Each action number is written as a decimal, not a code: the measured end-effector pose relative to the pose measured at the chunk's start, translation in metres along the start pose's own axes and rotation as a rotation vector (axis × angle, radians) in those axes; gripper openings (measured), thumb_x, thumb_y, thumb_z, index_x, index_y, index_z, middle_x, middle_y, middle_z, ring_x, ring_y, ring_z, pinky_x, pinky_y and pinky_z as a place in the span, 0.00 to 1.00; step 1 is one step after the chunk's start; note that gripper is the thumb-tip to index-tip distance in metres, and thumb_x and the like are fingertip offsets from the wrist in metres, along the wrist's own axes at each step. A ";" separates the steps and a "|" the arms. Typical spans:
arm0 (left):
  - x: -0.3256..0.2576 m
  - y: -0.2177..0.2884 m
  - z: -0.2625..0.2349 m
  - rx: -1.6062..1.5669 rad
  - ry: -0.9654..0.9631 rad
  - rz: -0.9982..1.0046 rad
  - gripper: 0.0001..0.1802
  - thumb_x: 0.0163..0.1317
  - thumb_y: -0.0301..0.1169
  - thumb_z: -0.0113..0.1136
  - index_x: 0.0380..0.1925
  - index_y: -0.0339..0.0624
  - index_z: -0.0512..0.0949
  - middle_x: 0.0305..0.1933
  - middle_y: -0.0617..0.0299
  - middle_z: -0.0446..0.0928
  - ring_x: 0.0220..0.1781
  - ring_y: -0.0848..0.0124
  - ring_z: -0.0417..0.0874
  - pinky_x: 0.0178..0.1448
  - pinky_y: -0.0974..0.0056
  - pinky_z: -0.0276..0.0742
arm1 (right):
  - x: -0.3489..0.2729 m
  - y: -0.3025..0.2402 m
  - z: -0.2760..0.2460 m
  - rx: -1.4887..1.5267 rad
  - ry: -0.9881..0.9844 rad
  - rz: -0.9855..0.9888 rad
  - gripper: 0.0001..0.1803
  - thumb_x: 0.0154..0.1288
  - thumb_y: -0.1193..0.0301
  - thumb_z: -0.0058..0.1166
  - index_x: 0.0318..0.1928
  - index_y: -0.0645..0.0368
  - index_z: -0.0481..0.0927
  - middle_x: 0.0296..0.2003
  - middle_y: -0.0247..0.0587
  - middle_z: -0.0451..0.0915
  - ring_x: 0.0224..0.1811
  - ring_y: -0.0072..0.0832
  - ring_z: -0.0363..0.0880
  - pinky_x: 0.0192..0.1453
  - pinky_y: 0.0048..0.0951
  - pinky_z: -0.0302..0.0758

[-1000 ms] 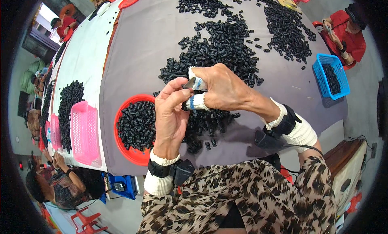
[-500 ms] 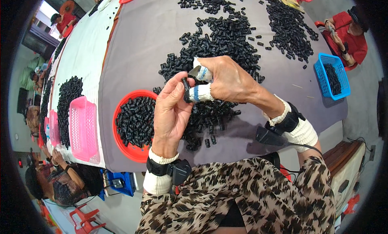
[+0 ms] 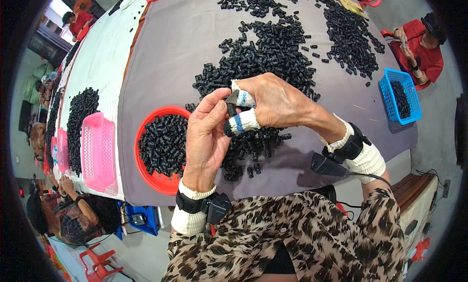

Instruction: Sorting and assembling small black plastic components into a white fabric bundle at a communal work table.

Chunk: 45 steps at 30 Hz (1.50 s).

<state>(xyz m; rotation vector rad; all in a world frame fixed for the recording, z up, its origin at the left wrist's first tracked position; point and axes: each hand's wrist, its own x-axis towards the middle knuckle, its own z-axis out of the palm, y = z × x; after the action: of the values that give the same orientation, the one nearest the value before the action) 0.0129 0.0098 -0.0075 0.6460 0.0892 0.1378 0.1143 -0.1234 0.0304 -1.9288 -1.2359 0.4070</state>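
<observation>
Grey-covered table (image 3: 170, 53) is carrying a big loose pile of black parts (image 3: 278, 43), spreading centre to far right. Red bowl (image 3: 152, 177) of the same parts is sitting near the front edge. White strip (image 3: 97, 62) is running along the left, holding a pink basket (image 3: 98, 150) and another black heap (image 3: 80, 111).

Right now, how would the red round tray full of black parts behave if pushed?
The red round tray looks shallow and heaped, so it would probably slide rather than tip. Its small black parts lie loose and could spill. It overhangs the table edge slightly, so it might drop.
</observation>
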 end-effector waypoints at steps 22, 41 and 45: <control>-0.004 0.002 0.005 0.040 0.072 0.048 0.13 0.60 0.23 0.53 0.44 0.33 0.72 0.40 0.56 0.78 0.40 0.72 0.79 0.47 0.68 0.76 | -0.004 -0.002 0.005 -0.031 0.011 -0.056 0.14 0.49 0.68 0.55 0.27 0.69 0.71 0.21 0.56 0.75 0.25 0.50 0.75 0.29 0.41 0.69; -0.006 0.001 0.013 0.029 0.065 0.045 0.11 0.59 0.23 0.54 0.43 0.34 0.74 0.39 0.56 0.78 0.38 0.71 0.80 0.45 0.66 0.78 | -0.004 0.002 0.004 0.091 0.005 -0.066 0.16 0.46 0.66 0.61 0.27 0.65 0.70 0.19 0.43 0.74 0.19 0.31 0.71 0.24 0.32 0.67; -0.007 0.007 0.006 0.110 0.097 0.094 0.12 0.58 0.23 0.55 0.43 0.34 0.74 0.37 0.56 0.77 0.38 0.69 0.78 0.43 0.66 0.76 | -0.004 0.003 0.005 0.080 -0.065 -0.097 0.14 0.49 0.68 0.58 0.27 0.65 0.70 0.19 0.46 0.74 0.20 0.30 0.72 0.25 0.33 0.68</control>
<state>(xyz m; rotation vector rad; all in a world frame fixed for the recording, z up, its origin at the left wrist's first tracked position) 0.0061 0.0111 0.0018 0.7533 0.1609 0.2568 0.1116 -0.1253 0.0244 -1.7927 -1.3299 0.4642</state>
